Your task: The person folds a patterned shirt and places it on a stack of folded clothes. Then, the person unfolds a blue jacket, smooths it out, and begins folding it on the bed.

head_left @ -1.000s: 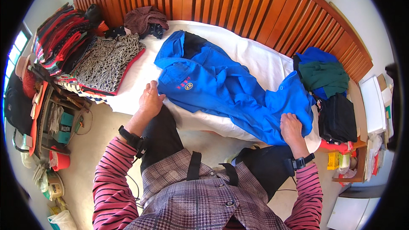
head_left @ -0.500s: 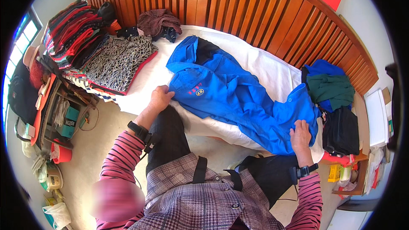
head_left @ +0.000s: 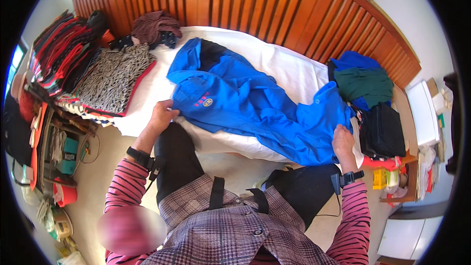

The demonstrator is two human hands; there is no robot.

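Note:
A blue jacket with a dark lining patch near its collar and a small emblem on its chest is spread across a white-sheeted bed. My left hand is pinched on the jacket's near left edge. At the jacket's right end, my right hand is closed on the blue cloth near its outer edge, with the fingertips partly hidden. Between the hands the fabric lies wrinkled, and its lower edge hangs toward my knees.
A tall stack of folded clothes and a patterned garment are on the left. Green and blue clothes and a black folded garment lie on the right. A slatted wooden headboard closes off the far side.
The whole view has shifted, so the bed and jacket appear farther left. My right hand has moved slightly toward the jacket's right edge. The left hand keeps its hold.

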